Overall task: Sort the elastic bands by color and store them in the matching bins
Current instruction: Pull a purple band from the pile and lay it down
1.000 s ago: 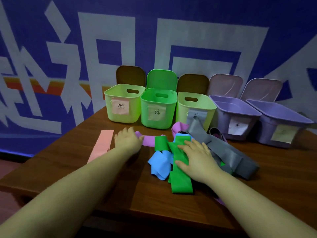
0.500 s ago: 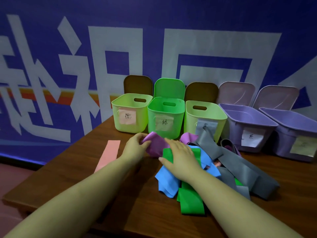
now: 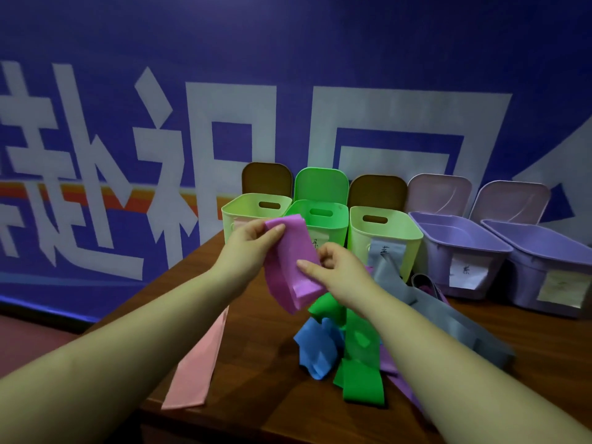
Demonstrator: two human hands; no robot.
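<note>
Purple band [image 3: 290,267] folded, held up off the counter [image 3: 256,363] in front of the green bin [image 3: 323,219]. Pink band [image 3: 198,363] flat, left. Blue band [image 3: 315,350], green band [image 3: 358,363], grey band [image 3: 448,318] heaped. Five open labelled bins behind: pale green bin [image 3: 246,209], yellow-green bin [image 3: 384,232], two lilac bins [image 3: 461,251].

staged demo room: printed blue banner wall [image 3: 288,59] behind wooden table [image 3: 256,363].

Single view, head-worn, wide-angle. Looks forward and slightly down from the near edge of the wooden table [image 3: 256,331], close over both forearms. Faces the far blue wall banner [image 3: 288,75]; bin row [image 3: 378,232] stands centre-right, far side.
</note>
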